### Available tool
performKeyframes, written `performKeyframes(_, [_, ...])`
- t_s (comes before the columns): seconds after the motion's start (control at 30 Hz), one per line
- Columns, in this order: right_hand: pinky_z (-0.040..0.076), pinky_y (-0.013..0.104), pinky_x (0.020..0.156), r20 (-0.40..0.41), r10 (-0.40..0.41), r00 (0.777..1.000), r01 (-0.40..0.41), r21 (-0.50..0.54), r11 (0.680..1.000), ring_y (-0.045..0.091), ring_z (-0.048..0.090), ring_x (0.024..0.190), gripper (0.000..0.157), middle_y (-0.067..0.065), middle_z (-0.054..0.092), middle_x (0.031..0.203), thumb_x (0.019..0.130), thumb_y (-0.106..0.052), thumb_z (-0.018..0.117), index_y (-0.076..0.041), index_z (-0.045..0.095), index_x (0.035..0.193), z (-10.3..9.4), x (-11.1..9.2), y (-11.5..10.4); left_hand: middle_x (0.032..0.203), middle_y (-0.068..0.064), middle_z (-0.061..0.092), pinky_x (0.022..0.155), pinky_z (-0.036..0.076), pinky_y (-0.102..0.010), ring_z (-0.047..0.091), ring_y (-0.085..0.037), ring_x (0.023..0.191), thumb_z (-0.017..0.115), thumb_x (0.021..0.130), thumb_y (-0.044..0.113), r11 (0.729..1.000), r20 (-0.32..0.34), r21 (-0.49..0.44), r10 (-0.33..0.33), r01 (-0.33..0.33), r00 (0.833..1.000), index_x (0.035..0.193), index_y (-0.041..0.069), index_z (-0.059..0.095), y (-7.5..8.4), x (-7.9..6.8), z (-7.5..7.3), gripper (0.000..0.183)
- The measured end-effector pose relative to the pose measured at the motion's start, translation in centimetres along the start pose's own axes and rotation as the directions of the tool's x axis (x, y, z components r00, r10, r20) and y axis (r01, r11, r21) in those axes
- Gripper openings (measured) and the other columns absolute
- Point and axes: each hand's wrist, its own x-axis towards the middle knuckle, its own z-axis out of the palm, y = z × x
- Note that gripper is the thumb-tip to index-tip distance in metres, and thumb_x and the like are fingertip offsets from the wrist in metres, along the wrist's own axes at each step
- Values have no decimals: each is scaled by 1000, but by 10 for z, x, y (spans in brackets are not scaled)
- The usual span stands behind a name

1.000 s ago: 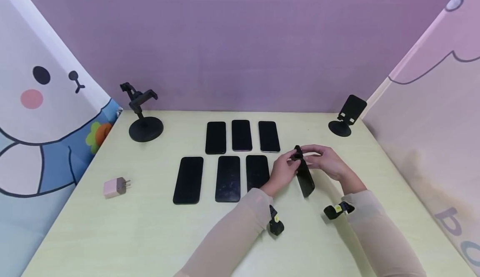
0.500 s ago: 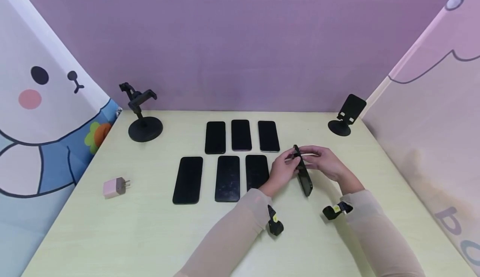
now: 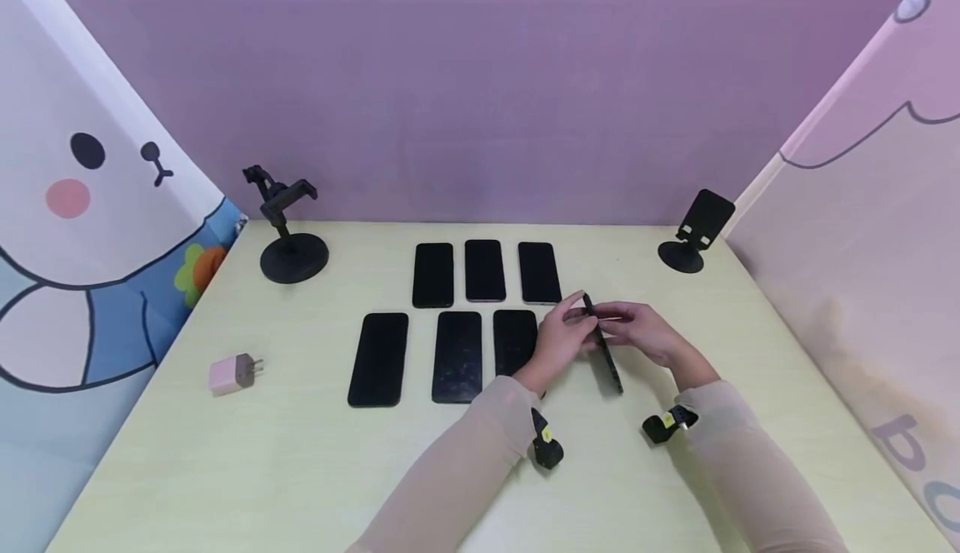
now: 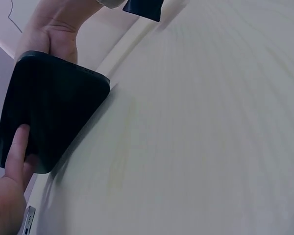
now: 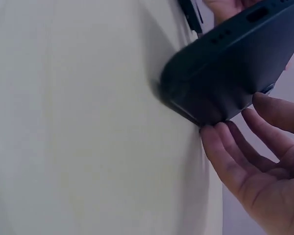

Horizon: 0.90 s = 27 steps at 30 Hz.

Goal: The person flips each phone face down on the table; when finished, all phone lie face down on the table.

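A black smartphone (image 3: 606, 358) is held on its long edge, nearly upright, right of the other phones. My left hand (image 3: 555, 343) pinches its far end, and in the left wrist view a digit (image 4: 17, 152) presses on the dark glossy face (image 4: 54, 98). From the other side my right hand (image 3: 648, 335) grips the same phone, its fingertips (image 5: 215, 139) along the edge and the thumb (image 5: 277, 110) against the dark side. The phone's port end (image 5: 257, 15) shows in the right wrist view. Part of a nearby phone (image 3: 514, 338) is hidden by my left hand.
Several dark phones lie face up in two rows, among them a front-left one (image 3: 378, 360) and a back-right one (image 3: 539, 273). A clamp-type phone stand (image 3: 294, 258) is at back left, a folding stand (image 3: 705, 220) at back right. A pink-grey charger plug (image 3: 232, 374) lies left.
The held phone has turned from showing its broad dark face to a thin edge-on line. My right hand has shifted slightly left and nearer; the phones lying on the table have stayed put.
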Motion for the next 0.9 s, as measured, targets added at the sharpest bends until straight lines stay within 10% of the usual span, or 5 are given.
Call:
performKeyframes(0.23, [53, 35, 85, -37, 32, 999, -35, -109, 993, 20, 61, 102, 45, 35, 50, 128, 96, 3, 55, 16, 41, 137, -2, 0, 4, 109, -8, 66, 63, 55, -27, 68, -15, 85, 66, 88, 3, 974, -30, 225, 20, -12, 999, 135, 5, 59, 2, 4, -4, 47])
performKeyframes(0.47, [52, 36, 84, -91, 25, 996, -48, -259, 965, 40, 54, 109, 45, 34, 52, 120, 92, -1, 63, 14, 48, 132, -2, 0, 4, 105, -13, 70, 76, 52, -22, 67, -15, 91, 69, 85, 2, 858, 16, 508, 82, -79, 996, 133, 0, 58, -2, 6, -9, 50])
performKeyframes(0.9, [49, 40, 83, -133, 58, 989, -101, -342, 934, 42, 52, 108, 47, 31, 53, 117, 87, -1, 70, 10, 53, 130, -2, 1, 2, 118, -15, 65, 96, 44, -31, 59, -25, 112, 73, 86, 8, 678, 42, 729, 90, -92, 995, 129, 0, 61, 0, 5, -7, 45])
